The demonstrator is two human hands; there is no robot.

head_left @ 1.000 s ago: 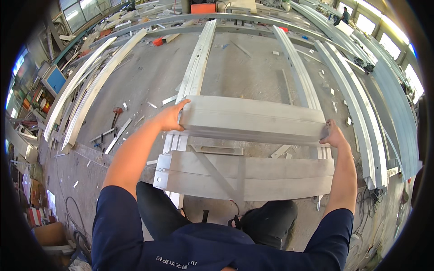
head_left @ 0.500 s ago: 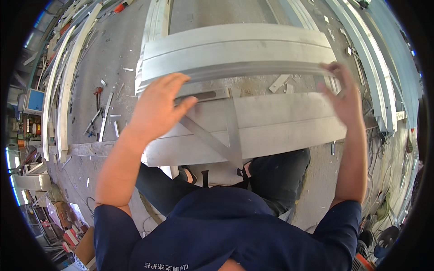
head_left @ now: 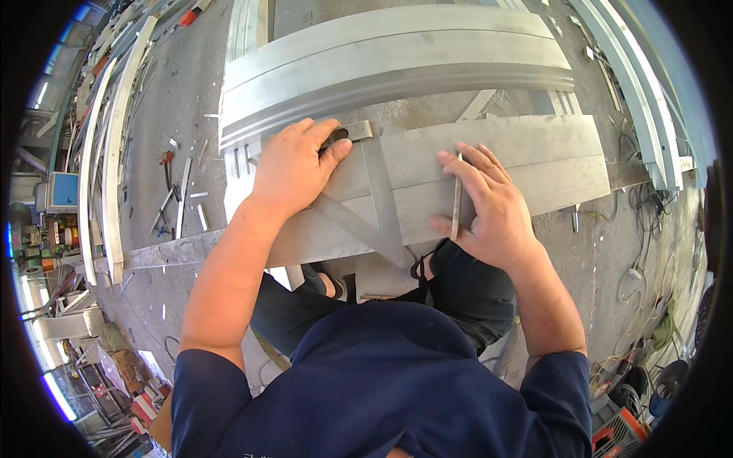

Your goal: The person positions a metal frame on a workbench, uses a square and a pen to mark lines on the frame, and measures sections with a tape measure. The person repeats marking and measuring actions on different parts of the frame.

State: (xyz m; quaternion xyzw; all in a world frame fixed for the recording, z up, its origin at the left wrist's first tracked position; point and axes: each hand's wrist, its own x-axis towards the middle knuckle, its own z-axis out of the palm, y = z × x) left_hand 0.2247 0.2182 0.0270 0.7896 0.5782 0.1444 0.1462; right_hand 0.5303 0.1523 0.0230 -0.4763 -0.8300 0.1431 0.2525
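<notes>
Right on top of the near metal panel [head_left: 420, 187] is where the action is now. A second ago both hands had the far panel [head_left: 397, 49] by its ends; now nobody's touching that one, and it's lying just beyond the near panel, across the rails [head_left: 248, 30]. So yeah, I'd call the far piece parked for the moment, and the work in hand has shifted to the near one.

Left hand [head_left: 294, 164] is over the near panel's far edge, thumb and fingers closed partway around the handle of a triangular metal square [head_left: 382, 187]. The square lies on the near panel, its straight blade running across toward the person and a slanted brace off to the left of that.

Right hand [head_left: 492, 214] is above the near panel's right part, half curled, and has picked up a slim stick [head_left: 456, 206] that it wasn't holding a second ago. Can't tell if it's a pencil or a scriber. Its tip is up by the fingertips, well apart from the blade, so to my eye there's no marking going on at this exact moment.
</notes>
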